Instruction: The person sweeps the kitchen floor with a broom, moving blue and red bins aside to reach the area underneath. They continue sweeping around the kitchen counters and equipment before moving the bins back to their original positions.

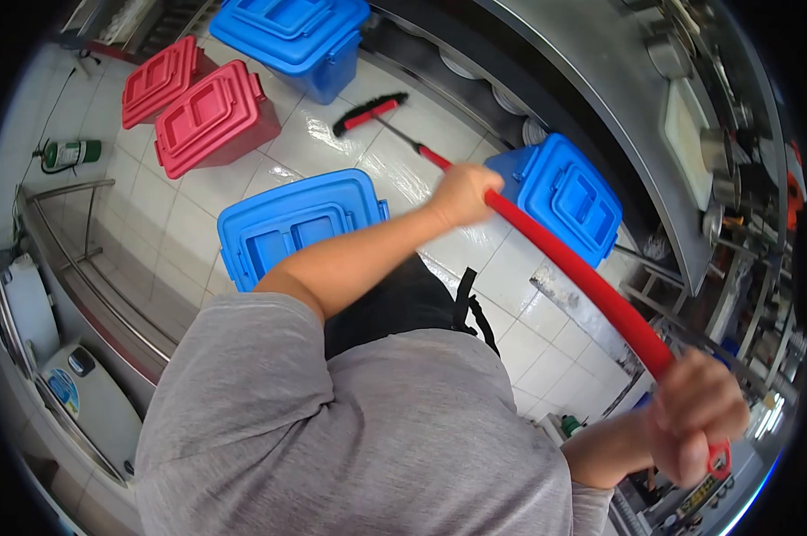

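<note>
A push broom with a long red handle (575, 265) runs slantwise across the view. Its red head with black bristles (370, 114) rests on the white tiled floor, between the bins. My left hand (466, 194) is wrapped around the lower part of the handle. My right hand (697, 415), slightly blurred, grips the handle near its top end, where a red hanging loop (719, 458) sticks out below the fist. Both hands are closed on the broom.
Lidded blue bins stand before my body (368, 192), at the top (289, 36) and beside the counter (571, 201). Red bins (216, 121) stand left of the broom head. A steel counter (591, 54) lines the right; a metal rail (100, 268) and fire extinguisher (68, 154) are left.
</note>
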The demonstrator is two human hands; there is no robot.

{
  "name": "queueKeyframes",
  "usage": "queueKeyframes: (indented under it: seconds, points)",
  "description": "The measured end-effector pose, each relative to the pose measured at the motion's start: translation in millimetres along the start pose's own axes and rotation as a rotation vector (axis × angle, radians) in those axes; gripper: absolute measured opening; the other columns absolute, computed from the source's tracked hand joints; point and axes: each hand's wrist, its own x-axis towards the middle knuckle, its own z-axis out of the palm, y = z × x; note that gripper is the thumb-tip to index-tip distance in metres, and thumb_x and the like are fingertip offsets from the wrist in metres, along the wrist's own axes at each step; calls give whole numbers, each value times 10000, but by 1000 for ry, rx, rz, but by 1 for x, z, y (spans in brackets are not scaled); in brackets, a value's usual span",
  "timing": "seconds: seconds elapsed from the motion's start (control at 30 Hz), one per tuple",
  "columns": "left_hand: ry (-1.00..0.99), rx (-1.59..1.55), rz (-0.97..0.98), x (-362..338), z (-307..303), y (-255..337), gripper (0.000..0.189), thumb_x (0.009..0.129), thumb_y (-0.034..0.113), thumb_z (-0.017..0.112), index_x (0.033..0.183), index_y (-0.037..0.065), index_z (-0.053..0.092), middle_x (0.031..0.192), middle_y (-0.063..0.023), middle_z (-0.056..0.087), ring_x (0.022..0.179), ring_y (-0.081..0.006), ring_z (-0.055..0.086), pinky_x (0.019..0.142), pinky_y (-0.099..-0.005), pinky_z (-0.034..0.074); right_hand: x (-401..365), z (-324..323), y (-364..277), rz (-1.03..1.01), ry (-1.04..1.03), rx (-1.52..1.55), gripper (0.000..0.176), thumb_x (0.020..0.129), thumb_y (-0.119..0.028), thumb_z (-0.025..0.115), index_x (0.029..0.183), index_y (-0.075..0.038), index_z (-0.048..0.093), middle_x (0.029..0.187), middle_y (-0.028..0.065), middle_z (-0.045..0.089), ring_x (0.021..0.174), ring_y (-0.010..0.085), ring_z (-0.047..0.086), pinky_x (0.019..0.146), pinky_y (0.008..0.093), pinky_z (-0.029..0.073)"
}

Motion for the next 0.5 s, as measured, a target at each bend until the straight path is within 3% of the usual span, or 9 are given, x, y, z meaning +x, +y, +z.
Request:
queueKeyframes:
  seconds: [0.03,0.13,0.2,0.23,0.27,0.33,0.43,0.47,0.5]
  points:
    - [-48,-87,8,-14,22,19,182,599,102,646,585,60,469,585,-134,499,610,-346,520,558,-411,411,-10,-13,-22,-1,36,-48,264,707,-119,642,576,-137,413,500,-30,488,386,69,429,416,197,341]
    - [-294,-325,28,-50,79,81,179,589,119,648,587,67,477,581,-131,502,594,-349,529,542,-427,397,-18,-22,-75,3,165,-69,267,658,-67,675,551,-128,438,480,-34,510,368,68,462,395,186,383]
    - [-460,-461,59,-64,118,96,196,616,136,649,575,54,476,555,-139,500,575,-363,520,526,-428,391,-14,-16,-85,219,-140,-166,269,873,-195,566,692,-96,394,610,2,441,482,121,441,436,272,412]
    - [-534,-440,85,-69,135,96,184,638,133,633,566,46,488,560,-148,510,555,-347,522,523,-420,390,-9,-35,-65,133,-341,114,235,644,-58,678,570,-101,459,468,-24,496,357,88,456,367,215,394]
    - [-541,-444,99,-71,150,92,184,638,133,633,566,46,488,560,-148,510,555,-347,522,523,-420,390,-14,-30,-54,128,-335,100,235,644,-58,678,570,-101,459,468,-24,496,357,88,456,367,215,394]
    - [-855,-530,24,-70,170,84,180,654,127,616,553,38,497,559,-163,514,531,-328,519,519,-413,388,-19,-4,-38,172,-160,-197,210,631,-47,686,606,-79,480,470,1,496,345,108,450,348,231,393]
    - [-873,-544,71,-69,173,112,179,658,125,607,545,32,505,550,-171,518,520,-318,522,523,-410,395,-29,-3,-55,27,-57,-193,212,630,-50,698,634,-76,488,475,31,505,347,117,455,336,253,392]
    - [-877,-540,70,-68,163,126,178,658,125,607,546,32,505,548,-170,521,523,-322,527,526,-411,399,-23,-10,-72,70,-184,-49,238,662,-43,674,627,-87,442,491,15,476,380,104,434,367,235,377]
    - [-855,-518,55,-68,150,133,147,641,127,620,556,45,531,558,-159,542,546,-333,549,539,-414,418,-21,-9,-94,112,-164,-119,222,755,-96,619,653,-91,422,551,8,459,438,109,442,403,250,392]
